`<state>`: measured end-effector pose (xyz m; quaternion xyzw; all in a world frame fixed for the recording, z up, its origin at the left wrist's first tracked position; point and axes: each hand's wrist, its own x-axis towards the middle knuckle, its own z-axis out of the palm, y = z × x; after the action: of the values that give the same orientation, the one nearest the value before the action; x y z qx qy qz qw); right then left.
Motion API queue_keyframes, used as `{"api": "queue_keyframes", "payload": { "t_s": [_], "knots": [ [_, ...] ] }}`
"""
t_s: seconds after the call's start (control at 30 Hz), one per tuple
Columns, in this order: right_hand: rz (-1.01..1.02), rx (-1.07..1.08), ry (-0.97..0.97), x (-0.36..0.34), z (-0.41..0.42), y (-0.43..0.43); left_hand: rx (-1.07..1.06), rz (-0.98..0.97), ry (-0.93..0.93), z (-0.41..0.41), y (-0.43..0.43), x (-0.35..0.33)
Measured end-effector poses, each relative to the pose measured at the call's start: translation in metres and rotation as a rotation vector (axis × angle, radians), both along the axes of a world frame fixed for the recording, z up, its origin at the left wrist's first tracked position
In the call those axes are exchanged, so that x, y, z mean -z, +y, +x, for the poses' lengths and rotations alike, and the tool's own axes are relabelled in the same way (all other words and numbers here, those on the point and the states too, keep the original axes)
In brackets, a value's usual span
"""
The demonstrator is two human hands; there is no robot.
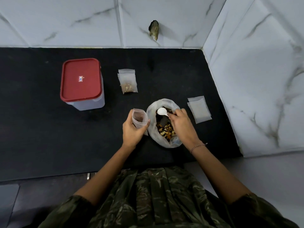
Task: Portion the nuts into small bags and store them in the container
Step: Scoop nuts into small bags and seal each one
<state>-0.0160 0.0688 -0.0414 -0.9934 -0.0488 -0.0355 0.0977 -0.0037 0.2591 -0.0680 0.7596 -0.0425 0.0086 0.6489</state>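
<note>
A large clear plastic bag of mixed nuts [166, 130] lies open on the black counter [41, 129]. My right hand [181, 125] reaches into it and pinches the handle of a small white spoon [162, 111], whose bowl hovers over the nuts. My left hand [134, 131] grips a small clear zip bag [139, 120], held upright with its mouth open, just left of the big bag. A filled small bag [128, 83] lies further back on another small bag. The clear container with a red lid [81, 79] stands closed at the left.
A short stack of empty small bags [199, 109] lies to the right of the nut bag. Marble walls close off the counter at the back and on the right. A dark hole [154, 29] shows in the back wall.
</note>
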Motion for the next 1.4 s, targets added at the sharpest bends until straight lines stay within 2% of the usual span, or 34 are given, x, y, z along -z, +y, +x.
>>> {"api": "queue_keyframes", "payload": {
  "t_s": [0.33, 0.57, 0.83, 1.0, 1.23, 1.4],
  "knots": [
    [-0.061, -0.157, 0.148, -0.014, -0.010, -0.012, 0.041, 0.009, 0.003, -0.010, -0.007, 0.002],
    [0.066, -0.089, -0.057, -0.023, -0.040, -0.025, 0.040, -0.003, -0.011, -0.014, -0.007, 0.002],
    [0.028, -0.154, -0.017, -0.010, -0.062, -0.023, 0.055, 0.022, -0.016, -0.021, -0.008, 0.006],
    [0.051, -0.106, -0.057, -0.006, -0.055, -0.017, 0.056, 0.034, -0.003, -0.025, -0.008, 0.006],
    [0.018, -0.055, 0.046, -0.011, -0.032, -0.009, 0.057, 0.038, -0.018, -0.027, -0.007, 0.005],
    [0.071, 0.060, -0.060, -0.018, -0.015, -0.016, 0.061, 0.057, -0.024, -0.027, -0.003, 0.008]
  ]
}}
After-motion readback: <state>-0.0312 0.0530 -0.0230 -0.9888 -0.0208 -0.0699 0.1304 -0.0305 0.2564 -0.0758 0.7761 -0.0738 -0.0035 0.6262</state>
